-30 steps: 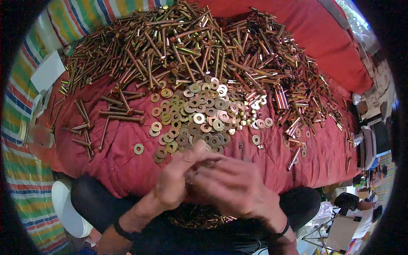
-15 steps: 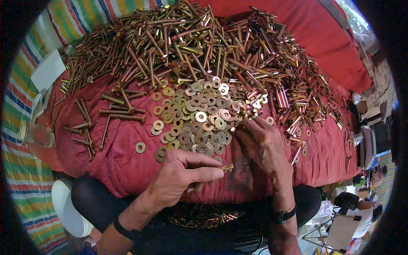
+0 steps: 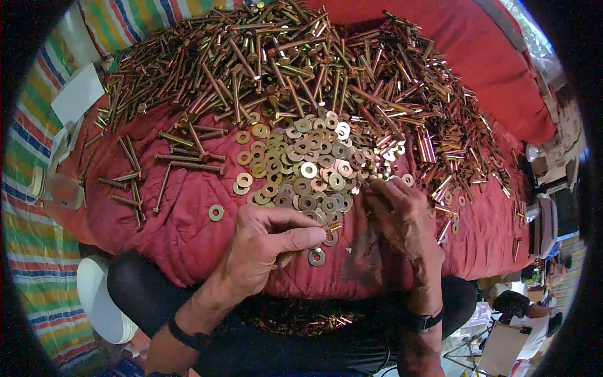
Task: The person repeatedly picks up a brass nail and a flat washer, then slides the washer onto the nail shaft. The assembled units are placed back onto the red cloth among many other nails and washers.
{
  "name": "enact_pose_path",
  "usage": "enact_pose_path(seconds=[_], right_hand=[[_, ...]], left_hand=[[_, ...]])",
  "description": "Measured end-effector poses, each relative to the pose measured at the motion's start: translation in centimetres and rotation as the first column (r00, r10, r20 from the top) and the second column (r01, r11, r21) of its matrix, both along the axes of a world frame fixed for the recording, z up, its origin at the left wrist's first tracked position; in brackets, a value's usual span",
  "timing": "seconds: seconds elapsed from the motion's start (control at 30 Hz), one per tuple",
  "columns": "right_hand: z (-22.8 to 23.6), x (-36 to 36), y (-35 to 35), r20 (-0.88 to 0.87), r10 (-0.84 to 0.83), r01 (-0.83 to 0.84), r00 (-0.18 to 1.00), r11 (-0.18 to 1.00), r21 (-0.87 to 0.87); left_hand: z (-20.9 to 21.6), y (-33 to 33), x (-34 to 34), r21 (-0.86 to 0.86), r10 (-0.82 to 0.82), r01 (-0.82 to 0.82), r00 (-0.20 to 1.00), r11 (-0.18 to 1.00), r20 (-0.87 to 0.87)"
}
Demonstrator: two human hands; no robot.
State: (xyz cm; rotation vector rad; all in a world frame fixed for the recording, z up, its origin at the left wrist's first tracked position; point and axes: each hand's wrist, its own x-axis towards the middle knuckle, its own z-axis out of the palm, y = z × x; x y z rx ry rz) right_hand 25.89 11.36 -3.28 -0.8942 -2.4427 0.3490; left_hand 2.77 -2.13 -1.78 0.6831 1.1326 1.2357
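Your L hand [image 3: 267, 245] pinches one yellowish bolt [image 3: 335, 227] btwn thumb & fingers; its threaded tip shows, rest hidden. R hand [image 3: 402, 217] is right by some small brassy pieces [image 3: 377, 167]; can't tell if it's holding any. Count: 1 bolt held, 1 lone washer [image 3: 211, 214] off L, dozens in the washer pile [image 3: 301, 166], far bolt heap [image 3: 270, 66] uncountable. Held bolt's tip pokes out just past your L thumb, nr the pile's lower edge.
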Motion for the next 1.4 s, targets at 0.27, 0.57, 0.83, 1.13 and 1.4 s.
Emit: enact_pose_path(seconds=[0.27, 0.57, 0.83, 1.13, 1.4], right_hand=[[4.4, -0.7, -4.6, -0.394, -0.319, -0.168, 0.862, 0.553, -0.816], [5.0, -1.5, -4.8, -0.314, 0.192, -0.291, 0.930, 0.906, -0.307], [4.0, -1.1, -5.2, -0.342, 0.125, -0.259, 0.931, 0.888, -0.380], [4.4, -0.8, -5.6, -0.213, -0.085, -0.088, 0.973, 0.722, -0.686], [4.5, -2.0, -5.3, -0.413, -0.034, -0.277, 0.910, 0.691, -0.667]], left_hand=[[0.9, -0.1, -0.4, -0.085, -0.047, 0.053, 0.997, 0.995, 0.068], [0.2, 0.0, -1.2, -0.207, -0.173, 0.222, 0.958, 0.953, 0.229], [0.3, -0.4, -1.1, -0.048, -0.211, 0.208, 0.973, 0.977, -0.096], [0.0, -0.8, 1.0, 0.513, 0.214, 0.211, 0.731, 0.832, -0.648], [-0.6, 0.0, 1.0, 0.526, 0.271, 0.094, 0.773, 0.845, -0.574]])
